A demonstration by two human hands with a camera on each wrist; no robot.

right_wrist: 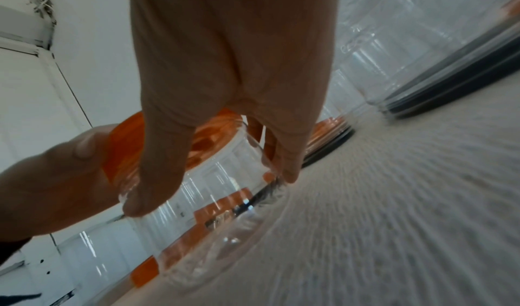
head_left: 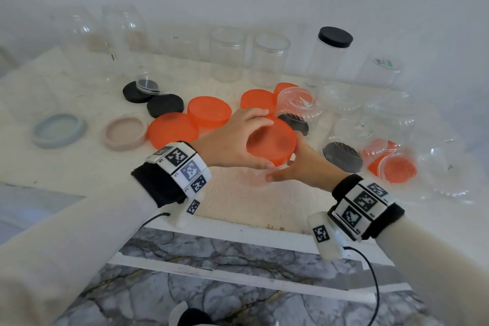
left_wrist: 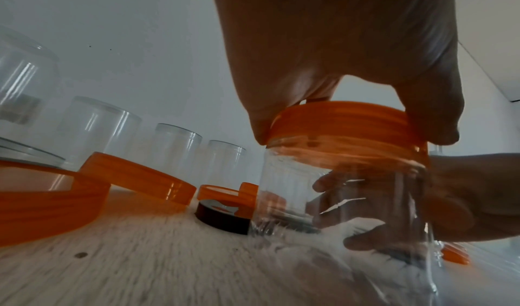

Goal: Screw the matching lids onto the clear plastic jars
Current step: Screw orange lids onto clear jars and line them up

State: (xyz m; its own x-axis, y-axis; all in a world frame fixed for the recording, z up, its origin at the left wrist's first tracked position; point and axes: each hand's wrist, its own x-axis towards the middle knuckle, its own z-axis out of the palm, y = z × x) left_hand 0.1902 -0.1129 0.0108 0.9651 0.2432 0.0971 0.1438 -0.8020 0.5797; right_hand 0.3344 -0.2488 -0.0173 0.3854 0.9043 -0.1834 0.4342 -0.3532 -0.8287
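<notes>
- Nearest, the front edge of the pale wooden table (head_left: 79,167) runs just below both wrists; bare tabletop lies between that edge and the hands.
- The right hand (head_left: 304,167) wraps its fingers round the wall of a clear plastic jar (left_wrist: 337,199), which stands upright on the table.
- The left hand (head_left: 232,140) curls its thumb and fingers round the rim of an orange lid (head_left: 271,141) that sits on the jar's mouth.
- Risk, as a judgement: the lid looks slightly tilted, so a turn could cross the threads and jam; the thin jar wall may also flex or slip in the grip.
- Just left and behind lie loose orange lids (head_left: 172,132), two black lids (head_left: 165,104), and a pink lid (head_left: 124,132) and a grey lid (head_left: 59,130) farther left.
- To the right, capped jars lie on their sides (head_left: 344,151), close enough for an elbow to knock.
- Farthest, open jars (head_left: 227,53) and one black-capped jar (head_left: 330,55) line the wall, which leaves little room behind.
</notes>
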